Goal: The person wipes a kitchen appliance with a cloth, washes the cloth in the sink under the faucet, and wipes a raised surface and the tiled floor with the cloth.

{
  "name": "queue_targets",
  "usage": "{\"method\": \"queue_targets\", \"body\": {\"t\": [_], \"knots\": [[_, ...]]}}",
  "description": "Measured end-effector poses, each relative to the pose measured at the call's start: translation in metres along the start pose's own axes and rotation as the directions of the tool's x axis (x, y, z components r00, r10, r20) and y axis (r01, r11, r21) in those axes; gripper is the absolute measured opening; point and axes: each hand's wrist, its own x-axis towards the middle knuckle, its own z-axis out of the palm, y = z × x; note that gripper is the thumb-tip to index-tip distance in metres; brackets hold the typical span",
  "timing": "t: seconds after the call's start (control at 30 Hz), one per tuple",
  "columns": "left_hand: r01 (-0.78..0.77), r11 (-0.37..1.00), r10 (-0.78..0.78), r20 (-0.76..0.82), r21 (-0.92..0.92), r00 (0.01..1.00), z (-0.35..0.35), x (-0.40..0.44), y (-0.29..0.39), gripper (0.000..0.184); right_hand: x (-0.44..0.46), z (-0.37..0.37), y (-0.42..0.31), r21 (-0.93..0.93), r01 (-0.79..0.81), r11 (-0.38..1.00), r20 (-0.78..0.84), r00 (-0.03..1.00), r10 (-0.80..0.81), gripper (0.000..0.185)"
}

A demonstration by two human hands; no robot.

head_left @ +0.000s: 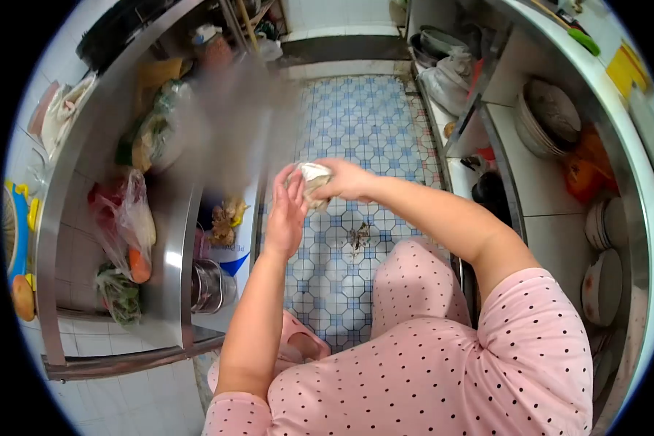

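Above the tiled floor, my right hand [346, 179] grips a crumpled whitish cloth or wad of paper [315, 174]; its exact kind is unclear. My left hand [288, 221] is close beside the wad with its fingers stretched upward. Those fingertips overlap the wad's left edge, and whether they touch it cannot be made out. Below the hands, a small heap of dark debris [360, 236] lies on the blue-and-white floor tiles [356, 131].
At left, a metal shelf holds bagged vegetables [142, 225] and a carrot [139, 266]. A metal container [212, 285] stands lower down. Stacked bowls [541, 120] and dishes [602, 287] fill the right cupboard. A grey smear blurs the upper left.
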Motion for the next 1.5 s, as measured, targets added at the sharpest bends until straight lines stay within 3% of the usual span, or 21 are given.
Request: {"method": "queue_targets", "body": {"t": [0.03, 0.1, 0.13, 0.2, 0.23, 0.33, 0.37, 0.47, 0.67, 0.8, 0.87, 0.93, 1.03, 1.07, 1.13, 1.17, 1.23, 1.33, 1.4, 1.47, 1.5], "knots": [[0.027, 1.0, -0.027, 0.006, 0.001, 1.0, -0.001, 0.0, -0.004, 0.063, 0.011, -0.002, 0.018, 0.115, 0.06, 0.992, 0.061, 0.996, -0.067, 0.066], [0.121, 0.992, -0.119, -0.055, 0.034, 0.991, -0.009, 0.001, -0.011, 0.062, 0.007, -0.015, 0.044, 0.092, 0.01, 0.996, 0.038, 0.999, -0.013, 0.061], [0.15, 0.958, -0.136, -0.073, 0.245, 0.988, -0.016, 0.003, -0.019, 0.06, 0.004, -0.021, 0.052, 0.08, -0.014, 0.997, 0.016, 1.0, 0.013, 0.058], [0.181, 0.764, -0.176, -0.071, 0.619, 0.982, -0.032, 0.009, -0.042, 0.058, 0.002, -0.03, 0.108, 0.059, -0.075, 0.995, -0.11, 0.991, 0.082, 0.056], [0.203, 0.712, -0.161, -0.125, 0.672, 0.979, -0.044, 0.007, -0.061, 0.053, -0.006, -0.037, 0.14, 0.045, -0.119, 0.992, -0.185, 0.975, 0.125, 0.055], [0.381, 0.582, -0.272, -0.269, 0.719, 0.924, -0.063, -0.007, -0.097, 0.039, -0.047, -0.051, 0.222, -0.31, -0.237, 0.921, -0.416, 0.905, 0.093, 0.046], [0.487, 0.607, -0.408, -0.281, 0.627, 0.869, -0.075, -0.013, -0.112, 0.036, -0.062, -0.054, 0.253, -0.27, -0.291, 0.918, -0.455, 0.879, 0.144, 0.06], [0.421, 0.614, -0.372, -0.225, 0.667, 0.9, -0.077, -0.025, -0.134, 0.032, -0.096, -0.057, 0.319, -0.3, -0.583, 0.755, -0.69, 0.679, 0.25, 0.068], [0.535, 0.552, -0.498, -0.261, 0.64, 0.827, -0.093, -0.031, -0.168, 0.027, -0.083, -0.095, 0.374, -0.16, -0.842, 0.516, -0.861, 0.375, 0.344, 0.059], [0.598, 0.508, -0.548, -0.302, 0.62, 0.78, -0.085, -0.033, -0.177, 0.026, -0.064, -0.117, 0.437, -0.101, -0.86, 0.5, -0.919, 0.273, 0.285, 0.056], [0.623, 0.45, -0.568, -0.334, 0.64, 0.752, -0.079, -0.033, -0.177, 0.026, -0.053, -0.144, 0.435, 0.203, -0.865, 0.46, -0.803, 0.122, 0.583, 0.055], [0.648, 0.405, -0.595, -0.353, 0.645, 0.723, -0.07, -0.027, -0.172, 0.024, -0.047, -0.165, 0.46, 0.187, -0.845, 0.501, -0.778, 0.183, 0.601, 0.047], [0.654, 0.377, -0.609, -0.357, 0.655, 0.708, -0.058, -0.022, -0.172, 0.023, -0.053, -0.145, 0.462, 0.033, -0.72, 0.693, -0.884, 0.302, 0.356, 0.042], [0.641, 0.383, -0.603, -0.346, 0.665, 0.719, -0.055, -0.015, -0.176, 0.022, -0.053, -0.128, 0.45, 0.088, -0.617, 0.782, -0.844, 0.371, 0.387, 0.043], [0.62, 0.398, -0.604, -0.315, 0.676, 0.732, -0.049, -0.007, -0.184, 0.022, -0.046, -0.072, 0.473, -0.178, -0.427, 0.886, -0.798, 0.59, 0.124, 0.05], [0.598, 0.405, -0.603, -0.29, 0.691, 0.743, -0.046, 0.001, -0.189, 0.022, -0.04, -0.052, 0.429, -0.035, -0.549, 0.835, -0.605, 0.677, 0.42, 0.05], [0.532, 0.406, -0.58, -0.24, 0.743, 0.778, -0.039, 0.013, -0.192, 0.021, -0.037, -0.004, 0.432, -0.401, -0.139, 0.906, -0.394, 0.918, -0.033, 0.045], [0.407, 0.368, -0.525, -0.175, 0.836, 0.833, -0.033, 0.026, -0.183, 0.021, -0.048, -0.007, 0.388, -0.317, -0.223, 0.922, -0.522, 0.853, 0.027, 0.048], [0.393, 0.368, -0.51, -0.17, 0.843, 0.843, -0.043, 0.022, -0.177, 0.021, -0.068, -0.047, 0.408, -0.306, -0.335, 0.891, -0.723, 0.691, 0.011, 0.053], [0.419, 0.362, -0.513, -0.197, 0.833, 0.835, -0.061, 0.012, -0.176, 0.021, -0.099, -0.088, 0.415, -0.361, -0.626, 0.691, -0.887, 0.459, -0.047, 0.059], [0.449, 0.356, -0.523, -0.223, 0.82, 0.823, -0.076, 0.0, -0.181, 0.021, -0.107, -0.084, 0.423, -0.422, -0.682, 0.597, -0.872, 0.486, -0.061, 0.056]]}}
